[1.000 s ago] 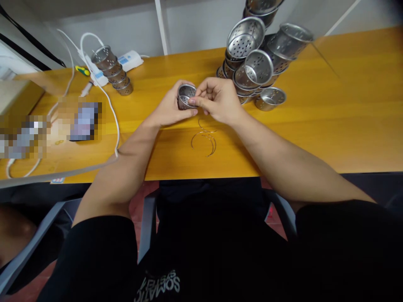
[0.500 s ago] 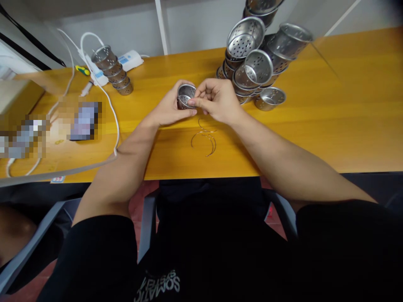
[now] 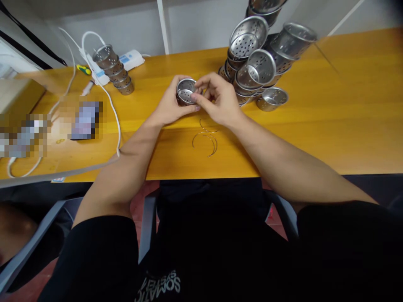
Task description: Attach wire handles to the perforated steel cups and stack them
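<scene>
A small perforated metal cup point(image 3: 185, 97) is tipped so that its open mouth faces me. My left hand point(image 3: 171, 105) wraps around its left side, with the thumb along the bottom. At the cup's right rim, my right hand point(image 3: 222, 98) has its thumb and fingers closed on the edge; whether a thin wire is also between them I cannot tell. Several thin curved wires point(image 3: 216, 147) lie on the table just below my hands.
Perforated cups point(image 3: 258, 69) are piled high behind my right hand, with a single cup point(image 3: 271, 102) beside them. Leftward stand a smaller cup stack point(image 3: 118, 72), a power strip point(image 3: 132, 61), a white cable point(image 3: 113, 107) and a blurred phone point(image 3: 85, 121). A person's leg point(image 3: 15, 230) shows lower left.
The right thumb has shifted from inside the cup toward its right rim, and the right fingers have changed their bend. The cup has turned slightly within my left hand.
</scene>
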`<state>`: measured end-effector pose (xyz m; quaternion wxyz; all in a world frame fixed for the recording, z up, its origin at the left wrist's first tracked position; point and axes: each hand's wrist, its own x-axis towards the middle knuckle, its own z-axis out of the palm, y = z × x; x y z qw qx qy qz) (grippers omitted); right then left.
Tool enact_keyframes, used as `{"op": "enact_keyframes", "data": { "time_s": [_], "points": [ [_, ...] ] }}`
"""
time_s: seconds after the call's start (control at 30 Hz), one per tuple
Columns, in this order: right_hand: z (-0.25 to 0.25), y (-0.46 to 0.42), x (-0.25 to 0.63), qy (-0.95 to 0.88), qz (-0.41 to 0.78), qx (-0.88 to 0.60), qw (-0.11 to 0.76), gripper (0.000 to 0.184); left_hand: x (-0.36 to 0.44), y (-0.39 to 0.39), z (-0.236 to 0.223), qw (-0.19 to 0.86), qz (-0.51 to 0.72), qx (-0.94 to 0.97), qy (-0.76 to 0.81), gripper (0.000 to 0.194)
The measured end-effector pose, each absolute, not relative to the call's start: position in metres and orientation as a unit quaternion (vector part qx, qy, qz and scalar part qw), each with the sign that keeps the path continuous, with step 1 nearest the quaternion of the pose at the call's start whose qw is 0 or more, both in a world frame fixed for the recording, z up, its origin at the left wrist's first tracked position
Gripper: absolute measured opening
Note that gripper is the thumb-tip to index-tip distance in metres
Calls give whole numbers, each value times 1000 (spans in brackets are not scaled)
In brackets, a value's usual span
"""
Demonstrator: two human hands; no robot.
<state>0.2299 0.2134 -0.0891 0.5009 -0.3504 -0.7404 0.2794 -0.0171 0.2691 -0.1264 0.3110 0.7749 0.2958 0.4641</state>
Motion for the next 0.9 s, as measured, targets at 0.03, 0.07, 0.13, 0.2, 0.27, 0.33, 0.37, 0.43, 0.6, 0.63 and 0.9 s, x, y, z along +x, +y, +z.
{"op": "enact_keyframes", "data": {
  "time_s": [0.03, 0.07, 0.13, 0.2, 0.27, 0.33, 0.37, 0.43, 0.6, 0.63, 0.9],
  "points": [
    [-88, 212, 232, -743, 263, -351, 506, 60, -16, 269, -126, 304, 469, 773, 300, 120],
    [-86, 210, 233, -746, 248, -351, 509, 57, -16, 269, -126, 298, 472, 773, 301, 120],
    [-82, 207, 237, -754, 223, -352, 508, 50, -16, 269, -125, 290, 476, 776, 296, 121],
    [-79, 205, 239, -764, 215, -348, 499, 45, -18, 271, -127, 288, 477, 775, 297, 118],
    [-76, 204, 240, -770, 221, -342, 491, 45, -20, 274, -130, 288, 480, 771, 304, 116],
    [-75, 204, 241, -772, 226, -342, 484, 48, -21, 277, -133, 292, 484, 763, 313, 116],
    [-75, 204, 241, -772, 228, -345, 482, 51, -22, 279, -134, 296, 485, 760, 316, 118],
    [-76, 205, 240, -770, 231, -347, 484, 55, -22, 280, -136, 309, 483, 754, 321, 117],
    [-78, 206, 240, -762, 239, -344, 494, 60, -21, 278, -134, 328, 481, 743, 332, 110],
    [-78, 206, 241, -764, 239, -344, 492, 61, -21, 278, -133, 329, 482, 741, 332, 109],
    [-89, 212, 249, -807, 179, -329, 456, 60, -20, 272, -124, 308, 487, 745, 336, 108]
  ]
}}
